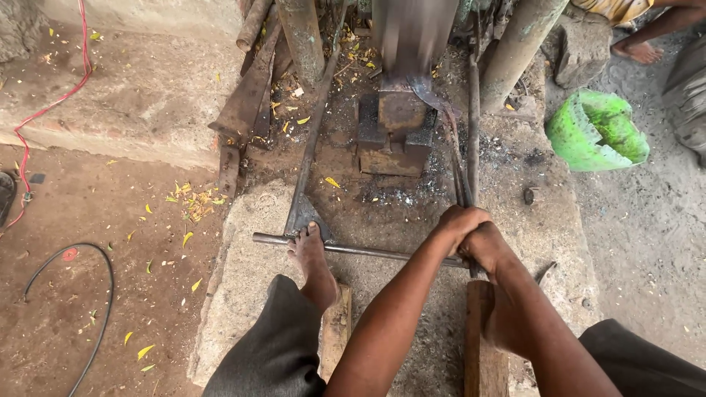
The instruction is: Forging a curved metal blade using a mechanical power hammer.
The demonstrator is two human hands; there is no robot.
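Only one container around: crumpled green plastic bag (597,131) on the dirt off to the right, mouth open, contents impossible to make out. Two hands, left hand (457,222) and right hand (487,246), both clenched tight together on long iron tongs (462,180). Tongs run up to a curved metal blade (426,92) lying on the anvil block (401,110) under a blurred hammer head (410,33). One bare foot (312,257) pressing a horizontal pedal bar (353,250).

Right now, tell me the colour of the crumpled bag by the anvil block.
Bright green bag, clearest in the head view.
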